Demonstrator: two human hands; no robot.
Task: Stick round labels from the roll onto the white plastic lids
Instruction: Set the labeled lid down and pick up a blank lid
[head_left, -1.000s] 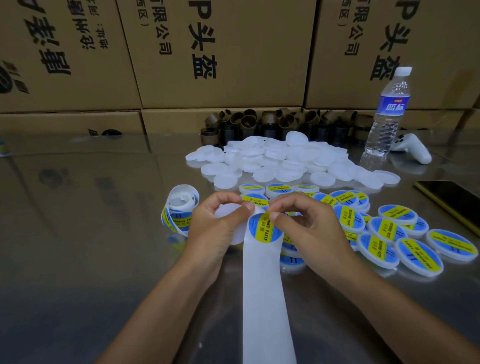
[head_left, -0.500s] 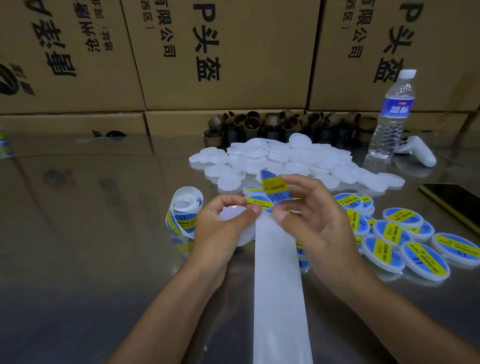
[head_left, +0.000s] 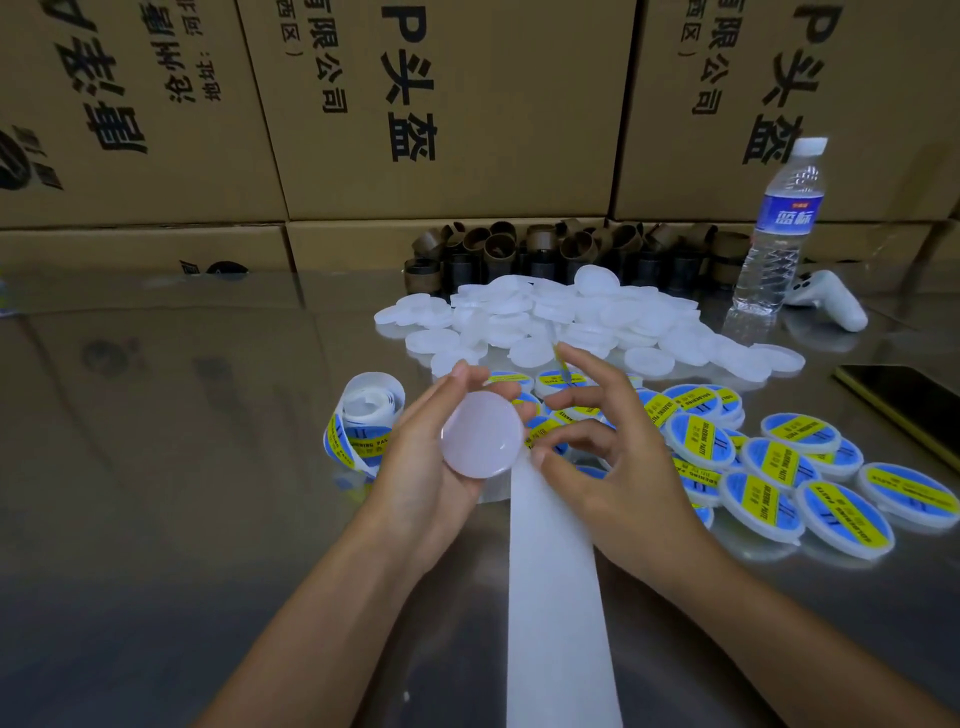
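Both forearms are reaching in from the bottom edge, hands meeting over the middle of the worktop (head_left: 156, 467). The left hand (head_left: 436, 457) is turning palm-up, thumb and fingers curling round the rim of a blank lid (head_left: 483, 434) and tilting its flat face towards the camera. The right hand (head_left: 613, 462) is hovering just beside it, fingers fanned. Its index tip is lifting a label (head_left: 560, 361), which is showing edge-on as a thin sliver, so the grip looks like a pinch but is hard to read. The lower fingers are resting on the white backing strip (head_left: 556, 582), which is running down between the arms and out of view. The label is sitting just above and right of the held lid, not touching it. The roll (head_left: 363, 421) is lying left of the left hand. The blank lids (head_left: 571, 317) are piling up beyond the hands, and the labelled lids (head_left: 779, 467) are spreading out to the right.
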